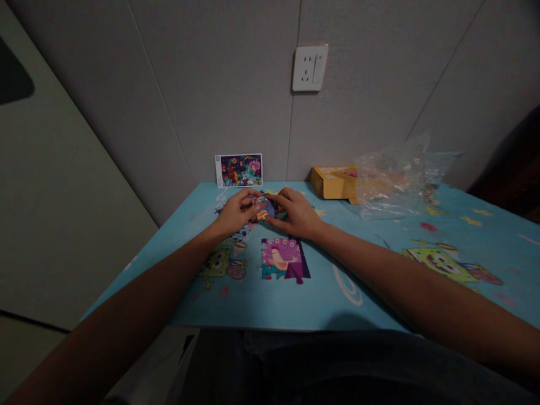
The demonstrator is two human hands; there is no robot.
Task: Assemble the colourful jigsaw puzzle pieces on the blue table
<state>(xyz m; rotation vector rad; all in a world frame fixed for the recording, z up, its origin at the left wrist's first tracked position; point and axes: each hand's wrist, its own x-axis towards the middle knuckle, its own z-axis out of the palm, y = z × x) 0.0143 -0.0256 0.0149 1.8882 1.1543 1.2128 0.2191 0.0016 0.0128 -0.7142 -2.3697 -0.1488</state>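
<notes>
evidently, the left hand (233, 216) and right hand (298, 216), both half-curled, hold puzzle pieces (265, 208) by the edges with thumbs and fingertips over the blue table (236, 308); a joined bird section (282, 259) lies nearer the person.

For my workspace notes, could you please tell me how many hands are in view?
2: the left hand and right hand, on either side of some puzzle pieces. No others show.
</notes>
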